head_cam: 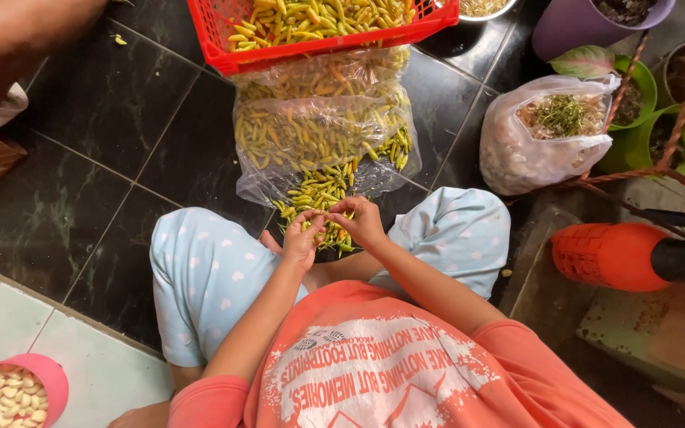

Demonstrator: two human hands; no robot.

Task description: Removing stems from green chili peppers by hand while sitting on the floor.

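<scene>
Left hand [303, 236]: fingers curled, grip closed on a small yellow-green chili [316, 223], held between the knees.
Right hand [361, 222]: fingertips pinched on the same chili from the other side, touching the left hand.
Chili pile [319, 194]: loose yellow-green and orange pods on the dark tiled floor [105, 119], just ahead of both hands, spilling from the mouth of a clear plastic bag [323, 131] full of the same.
Red plastic basket [279, 51]: beyond the bag, holding more chilies.
White plastic bag [537, 147]: to the right, contents pale and green, not identifiable.
Pink bowl [49, 380]: lower left on pale tile, filled with peeled garlic cloves.
Orange ribbed container [608, 254]: right, beside green pots [644, 143].
</scene>
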